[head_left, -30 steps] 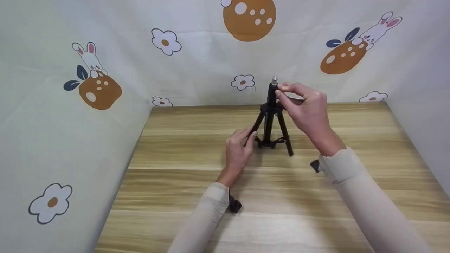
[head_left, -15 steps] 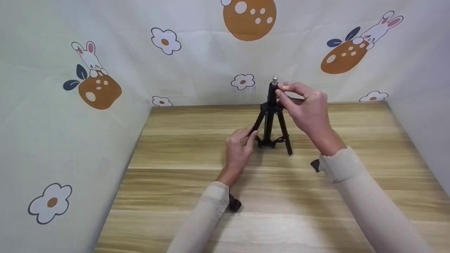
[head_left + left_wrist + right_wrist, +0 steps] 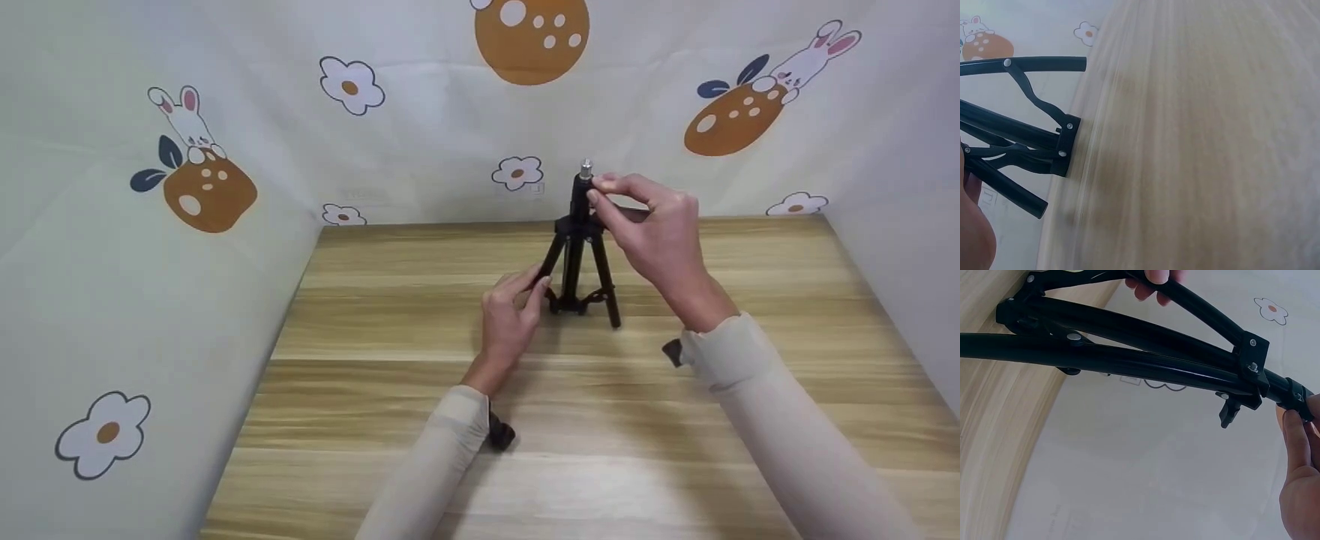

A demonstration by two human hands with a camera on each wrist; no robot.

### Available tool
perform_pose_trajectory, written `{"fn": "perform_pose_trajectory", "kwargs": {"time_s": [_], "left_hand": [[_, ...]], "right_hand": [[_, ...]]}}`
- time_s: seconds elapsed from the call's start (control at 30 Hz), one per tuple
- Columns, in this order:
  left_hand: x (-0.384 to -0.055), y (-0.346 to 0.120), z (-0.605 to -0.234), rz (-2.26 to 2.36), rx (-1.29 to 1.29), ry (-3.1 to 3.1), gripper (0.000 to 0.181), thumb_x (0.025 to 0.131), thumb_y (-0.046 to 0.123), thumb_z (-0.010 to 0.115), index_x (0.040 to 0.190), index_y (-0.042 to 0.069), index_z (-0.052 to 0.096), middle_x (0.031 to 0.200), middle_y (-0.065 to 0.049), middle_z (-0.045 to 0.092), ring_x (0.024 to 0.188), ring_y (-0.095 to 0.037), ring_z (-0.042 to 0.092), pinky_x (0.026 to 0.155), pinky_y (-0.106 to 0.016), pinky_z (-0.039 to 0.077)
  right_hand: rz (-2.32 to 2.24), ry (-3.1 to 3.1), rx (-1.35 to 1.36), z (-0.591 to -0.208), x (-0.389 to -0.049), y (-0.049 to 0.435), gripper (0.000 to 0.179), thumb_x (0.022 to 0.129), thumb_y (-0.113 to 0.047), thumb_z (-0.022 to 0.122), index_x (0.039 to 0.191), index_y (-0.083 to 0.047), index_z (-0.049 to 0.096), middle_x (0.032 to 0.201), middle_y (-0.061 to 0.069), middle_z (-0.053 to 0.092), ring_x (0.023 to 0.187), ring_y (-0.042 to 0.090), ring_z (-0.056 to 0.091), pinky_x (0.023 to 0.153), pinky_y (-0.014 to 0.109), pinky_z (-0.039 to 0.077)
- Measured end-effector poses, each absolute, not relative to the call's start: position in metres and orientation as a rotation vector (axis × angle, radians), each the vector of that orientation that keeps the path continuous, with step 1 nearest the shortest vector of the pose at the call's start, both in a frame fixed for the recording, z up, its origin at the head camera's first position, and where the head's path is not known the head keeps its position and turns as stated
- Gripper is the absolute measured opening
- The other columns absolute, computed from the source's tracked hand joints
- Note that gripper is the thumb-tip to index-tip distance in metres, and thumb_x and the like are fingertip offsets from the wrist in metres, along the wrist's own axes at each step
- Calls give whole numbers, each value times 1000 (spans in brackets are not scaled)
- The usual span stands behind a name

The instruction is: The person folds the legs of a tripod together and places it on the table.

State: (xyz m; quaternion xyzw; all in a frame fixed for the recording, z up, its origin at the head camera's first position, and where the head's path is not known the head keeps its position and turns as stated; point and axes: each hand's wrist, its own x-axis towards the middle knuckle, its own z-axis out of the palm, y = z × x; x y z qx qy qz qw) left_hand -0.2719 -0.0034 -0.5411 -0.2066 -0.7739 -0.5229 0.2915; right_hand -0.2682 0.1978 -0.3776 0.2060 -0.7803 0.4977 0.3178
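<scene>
A small black tripod stands upright toward the back of the wooden table, its legs partly spread. On its top is a silver screw tip. My left hand pinches the left leg low down, between thumb and fingers. Higher up, my right hand pinches the black column just below the screw tip. In the right wrist view, the thumb and fingers of the right hand close on a collar near the column's end, and a small lever juts out below the leg joint. The left wrist view shows the braces joining legs and centre post.
A pale cloth wall printed with rabbits, oranges and flowers rises behind the table and along both sides. Black straps or camera mounts sit at both wrists, under the sleeves.
Both hands keep their hold in nearly the same place. The tripod's right leg tip has shifted very slightly up and left; the head view itself has also drifted a little.
</scene>
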Motion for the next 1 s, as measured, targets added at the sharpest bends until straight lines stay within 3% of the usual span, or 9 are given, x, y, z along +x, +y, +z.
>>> {"fn": "perform_pose_trajectory", "kwargs": {"time_s": [0.2,0.63,1.0], "left_hand": [[-273,-2,-540,-1430,-547,-2085,26,105,21,75,128,11,80,119,-4,83,103,-15,79,93,-19,64],[-275,-1,-542,-1414,-554,-2061,28,104,21,76,129,11,79,116,-4,83,100,-14,81,94,-26,65],[-275,1,-541,-1405,-545,-2057,27,104,21,75,129,11,80,114,-3,84,97,-14,80,90,-24,65]], "right_hand": [[1310,-2051,540,-378,-268,199,14,99,-14,80,109,-5,84,118,7,83,112,17,80,84,20,65],[1290,-2063,546,-378,-268,199,15,100,-16,80,111,-8,85,118,5,83,111,13,79,83,23,66],[1315,-2050,547,-378,-268,198,14,100,-15,80,110,-7,84,117,6,83,111,14,80,83,21,66]]}}
